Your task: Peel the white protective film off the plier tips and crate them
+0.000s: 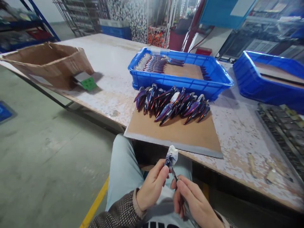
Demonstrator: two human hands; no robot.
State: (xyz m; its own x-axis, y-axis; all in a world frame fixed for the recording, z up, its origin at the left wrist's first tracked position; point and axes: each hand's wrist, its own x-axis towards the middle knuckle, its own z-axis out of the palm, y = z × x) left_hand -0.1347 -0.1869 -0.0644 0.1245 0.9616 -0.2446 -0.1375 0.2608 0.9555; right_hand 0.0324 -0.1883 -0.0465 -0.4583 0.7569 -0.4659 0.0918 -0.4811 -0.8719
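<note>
My left hand (153, 184) is closed around a glossy dark, spindle-shaped piece (168, 161), its white covered end pointing up and away from me. Pinched in my right hand (192, 198) is a slim metal blade, a knife by its look (174, 174), whose tip meets the piece or lies right beside it. Both hands are over my lap, just short of the table edge. Ahead of them, a heap of similar dark pointed pieces (166, 109) with purple and orange sheen lies on a brown board (171, 136). Most of the held piece is hidden by my fingers.
Behind the heap stands a blue crate (180, 83) with rows of like pieces (156, 63). Another blue crate (256, 85) is to the right, above a metal rack (282, 133). A cardboard box (59, 69) and a green-and-white item (88, 83) sit left.
</note>
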